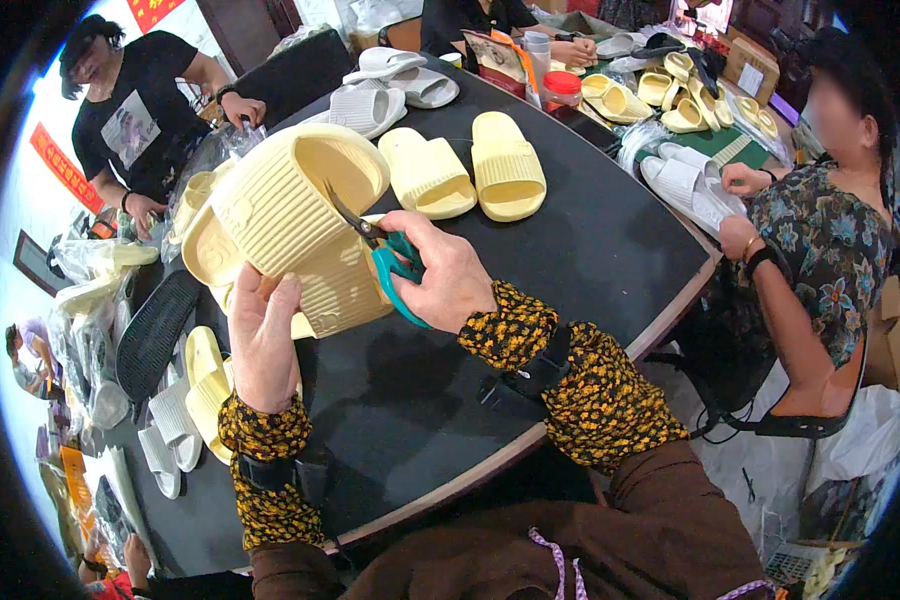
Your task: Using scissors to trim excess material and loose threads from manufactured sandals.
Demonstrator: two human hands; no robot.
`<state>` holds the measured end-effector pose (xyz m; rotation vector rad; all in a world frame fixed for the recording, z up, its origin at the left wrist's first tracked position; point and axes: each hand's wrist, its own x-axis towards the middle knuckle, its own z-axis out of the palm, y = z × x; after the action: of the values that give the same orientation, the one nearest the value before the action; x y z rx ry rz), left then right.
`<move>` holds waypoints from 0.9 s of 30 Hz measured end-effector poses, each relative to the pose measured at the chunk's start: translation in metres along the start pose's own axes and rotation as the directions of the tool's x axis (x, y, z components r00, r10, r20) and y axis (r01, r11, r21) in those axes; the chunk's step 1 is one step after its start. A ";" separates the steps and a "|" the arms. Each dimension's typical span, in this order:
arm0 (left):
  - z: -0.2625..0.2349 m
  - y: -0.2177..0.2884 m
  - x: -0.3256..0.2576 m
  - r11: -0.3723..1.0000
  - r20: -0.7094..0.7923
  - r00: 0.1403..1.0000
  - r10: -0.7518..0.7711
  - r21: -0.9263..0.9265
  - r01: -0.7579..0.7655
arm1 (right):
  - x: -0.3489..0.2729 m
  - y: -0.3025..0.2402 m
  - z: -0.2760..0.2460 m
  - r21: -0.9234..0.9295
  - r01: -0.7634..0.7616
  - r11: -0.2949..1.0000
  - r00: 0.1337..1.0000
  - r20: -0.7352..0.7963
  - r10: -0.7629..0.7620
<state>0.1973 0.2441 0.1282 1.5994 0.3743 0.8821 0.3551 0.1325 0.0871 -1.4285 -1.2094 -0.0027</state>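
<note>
My left hand (264,350) is closed on a pale yellow slide sandal (282,200) with a ribbed strap, held up over the table. A second yellow slide (338,290) sits just below it, partly covered; I cannot tell whether my hand grips that one too. In my right hand (452,272) is a pair of scissors (406,258) with teal handles, my fingers wrapped round the grips. Their dark blades point up and left, at the opening of the held slide's strap. Two yellow slides (510,172) (430,180) lie side by side beyond my right hand.
The dark table (580,260) carries white slides (368,105) at the far side, a black sole (158,335) and grey slides (175,420) on the left. Bagged footwear (95,340) is heaped further left. One person (130,120) stands far left; another (810,230) sits right, handling white slides.
</note>
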 end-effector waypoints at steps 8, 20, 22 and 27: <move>-0.003 -0.004 0.002 0.998 0.014 1.000 0.013 0.059 -0.014 | 0.001 -0.006 -0.001 0.081 0.057 0.995 0.998 -0.016 -0.056; -0.005 -0.012 0.000 0.997 0.039 0.999 0.011 0.079 -0.014 | -0.002 -0.004 0.000 0.007 0.034 0.999 0.999 0.007 -0.034; -0.005 -0.012 0.000 0.998 0.033 0.999 0.008 0.070 -0.010 | -0.003 -0.005 0.001 0.023 0.047 0.999 0.999 -0.017 -0.047; -0.004 -0.013 0.002 1.000 0.023 1.000 -0.018 -0.023 0.019 | -0.004 0.000 -0.001 0.112 0.082 0.990 0.994 -0.075 -0.074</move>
<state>0.1990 0.2511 0.1171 1.5813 0.3607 0.8504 0.3538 0.1298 0.0851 -1.2703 -1.1879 -0.0368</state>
